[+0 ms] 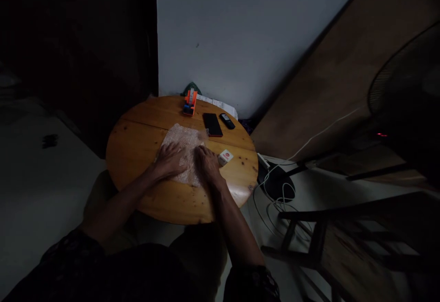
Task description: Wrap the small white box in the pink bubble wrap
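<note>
A sheet of clear bubble wrap point(182, 136) lies on the round wooden table point(137, 155). My left hand point(171, 160) rests flat on its left part, fingers apart. At the sheet's right edge, my right hand point(208, 162) has its fingers bent together against the wrap; the fingertips are partly hidden. Close beside the right hand stands a small white box point(226, 156) with a red mark. Whether anything lies under the wrap, I cannot tell.
Toward the wall are an orange tape dispenser point(190, 102), a black flat device with red edges point(212, 124), a keypad phone point(227, 121) and some paper point(220, 105). To the right are loose cables point(275, 201), a wooden chair point(319, 238) and a fan point(405, 82).
</note>
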Available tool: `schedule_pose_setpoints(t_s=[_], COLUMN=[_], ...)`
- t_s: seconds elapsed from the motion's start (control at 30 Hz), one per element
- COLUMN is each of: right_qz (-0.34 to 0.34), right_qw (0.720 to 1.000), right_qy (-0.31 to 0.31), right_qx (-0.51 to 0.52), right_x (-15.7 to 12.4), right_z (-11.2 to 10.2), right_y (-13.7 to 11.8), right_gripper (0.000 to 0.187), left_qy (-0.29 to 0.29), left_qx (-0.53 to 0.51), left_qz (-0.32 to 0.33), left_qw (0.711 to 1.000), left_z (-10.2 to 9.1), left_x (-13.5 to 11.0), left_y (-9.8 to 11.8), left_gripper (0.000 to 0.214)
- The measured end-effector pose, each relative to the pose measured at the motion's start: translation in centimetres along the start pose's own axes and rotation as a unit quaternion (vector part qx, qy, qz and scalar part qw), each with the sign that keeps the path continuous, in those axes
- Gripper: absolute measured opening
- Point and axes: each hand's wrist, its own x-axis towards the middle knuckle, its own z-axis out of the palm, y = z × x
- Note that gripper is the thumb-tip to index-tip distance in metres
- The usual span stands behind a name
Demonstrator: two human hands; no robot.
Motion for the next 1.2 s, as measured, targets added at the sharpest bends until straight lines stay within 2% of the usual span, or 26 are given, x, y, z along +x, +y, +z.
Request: schedule_pose_setpoints(t_s=[0.1,0.37,0.53,0.67,0.77,0.87,0.97,1.07,1.13,1.2], right_qz=[-0.011,0.022,0.027,0.024,0.007,-0.002,0.046,0.134,0.179,0.207], right_qw=[1.000,0.999,0.999,0.998,0.995,0.992,0.990,0.985,0.980,0.971], right_qy=[0.011,0.019,0.015,0.025,0.057,0.103,0.130,0.105,0.081,0.093], right_qx=[0.006,0.019,0.023,0.048,0.078,0.065,0.020,0.001,0.020,0.074], right_x=[0.1,0.3,0.5,0.6,0.4,-0.2,-1.1,-2.3,-3.0,-3.4], right_z=[0.3,0.5,0.8,1.0,0.3,-1.6,-3.8,-4.8,-4.9,-4.9], right_y=[-0.1,-0.2,0.3,0.8,1.0,1.0,1.8,3.5,4.8,5.6], right_gripper=[0.043,0.041,0.040,0.043,0.044,0.044,0.050,0.058,0.050,0.040], left_qy=[-0.013,-0.027,-0.010,-0.051,-0.071,-0.072,-0.075,-0.071,-0.068,-0.064], left_qx=[0.020,0.016,-0.002,-0.027,-0.027,-0.023,-0.012,-0.008,-0.009,-0.012], left_qz=[-0.031,-0.037,0.024,0.043,0.045,0.054,0.053,0.051,0.051,0.053], left_qw=[0.999,0.999,1.000,0.997,0.996,0.996,0.996,0.996,0.996,0.996], left_z=[0.3,-0.3,0.5,1.6,1.9,1.9,2.0,2.4,2.7,2.8], left_x=[-0.3,-0.4,-0.5,-0.3,-0.3,-0.4,-0.3,-0.2,-0.2,-0.3], left_y=[-0.3,0.2,1.4,2.6,3.0,3.0,2.9,2.6,2.6,2.5], left_gripper=[0.072,0.074,0.072,0.077,0.080,0.074,0.073,0.079,0.080,0.080])
